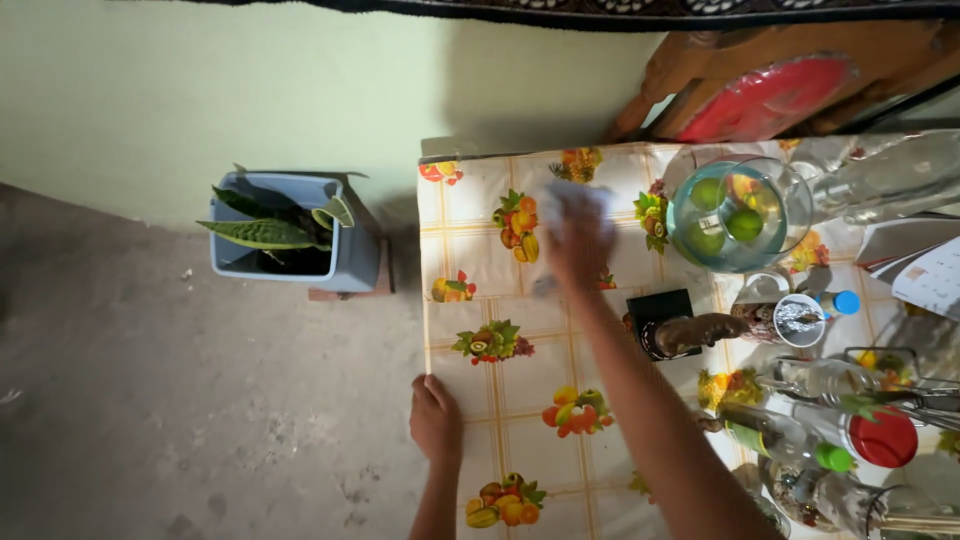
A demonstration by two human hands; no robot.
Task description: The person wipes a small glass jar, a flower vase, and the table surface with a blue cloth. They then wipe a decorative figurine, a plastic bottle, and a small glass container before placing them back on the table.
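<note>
My right hand (pixel 577 238) reaches across the fruit-printed tablecloth (pixel 520 380) toward its far side. It is motion-blurred and presses a pale cloth (pixel 585 205) against the surface. My left hand (pixel 436 418) rests on the left edge of the table, its fingers curled over the cloth's border. A glass bowl (pixel 738 213) with green fruit sits just right of my right hand.
Bottles (pixel 800 435), a red-lidded jar (pixel 884 437), a foil-lined cup (pixel 798 320) and a small dark figurine (pixel 690 332) crowd the table's right side. A blue planter (pixel 290 240) with a striped plant stands on the floor at the left. A wooden chair (pixel 760 85) is behind the table.
</note>
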